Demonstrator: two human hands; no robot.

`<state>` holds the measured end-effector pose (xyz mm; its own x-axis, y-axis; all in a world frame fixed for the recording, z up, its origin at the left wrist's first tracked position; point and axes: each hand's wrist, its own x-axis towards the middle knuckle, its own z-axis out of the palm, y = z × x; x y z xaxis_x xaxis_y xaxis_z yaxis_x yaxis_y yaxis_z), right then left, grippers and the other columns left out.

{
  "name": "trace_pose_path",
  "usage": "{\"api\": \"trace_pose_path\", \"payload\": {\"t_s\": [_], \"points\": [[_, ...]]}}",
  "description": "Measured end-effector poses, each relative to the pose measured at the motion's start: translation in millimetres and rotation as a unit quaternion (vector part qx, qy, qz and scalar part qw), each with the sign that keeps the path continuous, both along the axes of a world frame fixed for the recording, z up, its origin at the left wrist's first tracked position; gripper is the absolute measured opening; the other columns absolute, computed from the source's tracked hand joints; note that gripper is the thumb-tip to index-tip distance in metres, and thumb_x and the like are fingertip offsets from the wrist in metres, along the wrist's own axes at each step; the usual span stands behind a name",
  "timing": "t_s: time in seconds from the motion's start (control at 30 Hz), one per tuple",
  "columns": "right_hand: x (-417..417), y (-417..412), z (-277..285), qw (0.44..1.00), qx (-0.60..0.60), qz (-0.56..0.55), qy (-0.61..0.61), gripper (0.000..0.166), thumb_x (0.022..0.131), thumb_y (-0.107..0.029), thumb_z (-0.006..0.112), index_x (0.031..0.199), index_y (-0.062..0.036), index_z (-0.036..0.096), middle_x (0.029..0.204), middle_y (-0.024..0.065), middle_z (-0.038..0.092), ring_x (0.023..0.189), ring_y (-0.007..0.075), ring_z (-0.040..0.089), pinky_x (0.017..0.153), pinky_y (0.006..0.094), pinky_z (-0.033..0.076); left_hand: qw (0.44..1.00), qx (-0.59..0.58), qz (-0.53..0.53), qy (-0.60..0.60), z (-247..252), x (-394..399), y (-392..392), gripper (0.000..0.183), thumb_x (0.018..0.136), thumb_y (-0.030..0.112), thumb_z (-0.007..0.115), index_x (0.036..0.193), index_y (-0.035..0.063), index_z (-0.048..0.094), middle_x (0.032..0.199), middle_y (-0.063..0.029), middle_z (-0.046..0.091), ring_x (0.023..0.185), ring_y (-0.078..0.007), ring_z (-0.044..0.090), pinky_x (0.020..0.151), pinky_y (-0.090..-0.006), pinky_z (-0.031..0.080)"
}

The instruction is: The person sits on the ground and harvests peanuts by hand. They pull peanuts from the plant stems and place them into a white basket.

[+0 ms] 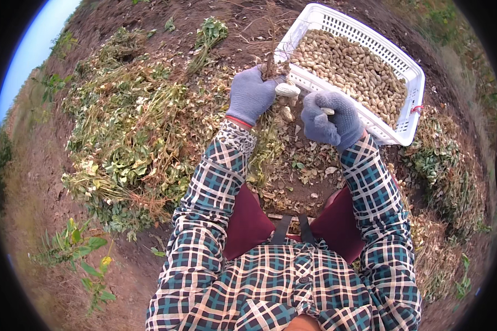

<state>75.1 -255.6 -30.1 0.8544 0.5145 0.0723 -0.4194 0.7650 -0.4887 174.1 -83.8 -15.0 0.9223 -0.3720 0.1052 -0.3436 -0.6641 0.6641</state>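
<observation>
My left hand [252,94], in a grey knit glove, grips a peanut plant [270,53] by its lower part. Thin bare roots spread upward from the grip, over the soil. Unshelled peanuts [288,89] hang at the thumb side of that hand. To the right, my right hand [332,118], in a matching glove, is curled closed around a peanut pod [327,111], part of which shows between the fingers. Just beyond both hands stands a white plastic basket [352,93] with slotted walls, holding many unshelled peanuts [348,62].
A large heap of peanut plants [128,145] with wilting leaves covers the ground on the left. More pulled plants [443,173] lie on the right. A small leafy bundle [209,41] rests on the soil beyond the left heap. Green weeds [93,265] grow at lower left.
</observation>
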Motion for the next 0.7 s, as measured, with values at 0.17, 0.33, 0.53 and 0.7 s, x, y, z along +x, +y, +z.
{"api": "trace_pose_path", "payload": {"t_s": [0.17, 0.33, 0.53, 0.7], "points": [[-6.1, -6.0, 2.7, 0.990, 0.016, -0.139, 0.010, 0.051, 0.100, -0.040, 0.040, 0.097, 0.0073, 0.059, 0.074, 0.0175, 0.062, 0.051, 0.0145, 0.059, 0.037, 0.0179, 0.042, 0.981, -0.186, 0.052, 0.003, 1.4, 5.3, 25.6, 0.027, 0.077, 0.022, 0.073, 0.092, 0.0001, 0.070, 0.073, -0.0106, 0.070, 0.065, -0.0189, 0.067, 0.060, -0.0301, 0.051], [8.8, -11.6, -6.9, 0.964, -0.135, -0.225, 0.052, 0.051, 0.099, -0.041, 0.046, 0.112, 0.0068, 0.056, 0.094, 0.0165, 0.064, 0.060, 0.0102, 0.057, 0.043, 0.0165, 0.043, 0.992, -0.108, 0.033, -0.061, -1.4, 3.5, 24.2, 0.025, 0.076, 0.023, 0.073, 0.090, 0.0022, 0.070, 0.071, -0.0096, 0.069, 0.062, -0.0182, 0.067, 0.057, -0.0302, 0.051], [15.5, 19.2, 9.1, 0.745, -0.578, -0.307, -0.130, 0.080, 0.073, -0.048, 0.077, 0.125, 0.0074, 0.051, 0.097, 0.0147, 0.066, 0.085, 0.0200, 0.065, 0.074, 0.0287, 0.053, 0.998, -0.030, -0.020, -0.043, -0.7, -7.4, 10.8, 0.026, 0.076, 0.029, 0.072, 0.093, 0.0092, 0.071, 0.073, -0.0111, 0.069, 0.065, -0.0236, 0.068, 0.059, -0.0334, 0.052], [19.6, 23.1, -2.3, 0.644, -0.713, -0.191, -0.202, 0.055, 0.072, -0.041, 0.073, 0.097, 0.0051, 0.057, 0.090, 0.0211, 0.064, 0.083, 0.0308, 0.066, 0.075, 0.0388, 0.051, 0.991, 0.116, -0.036, -0.051, -3.5, -12.5, 7.0, 0.029, 0.075, 0.032, 0.071, 0.092, 0.0090, 0.070, 0.072, -0.0130, 0.067, 0.067, -0.0270, 0.067, 0.061, -0.0367, 0.052]]}}
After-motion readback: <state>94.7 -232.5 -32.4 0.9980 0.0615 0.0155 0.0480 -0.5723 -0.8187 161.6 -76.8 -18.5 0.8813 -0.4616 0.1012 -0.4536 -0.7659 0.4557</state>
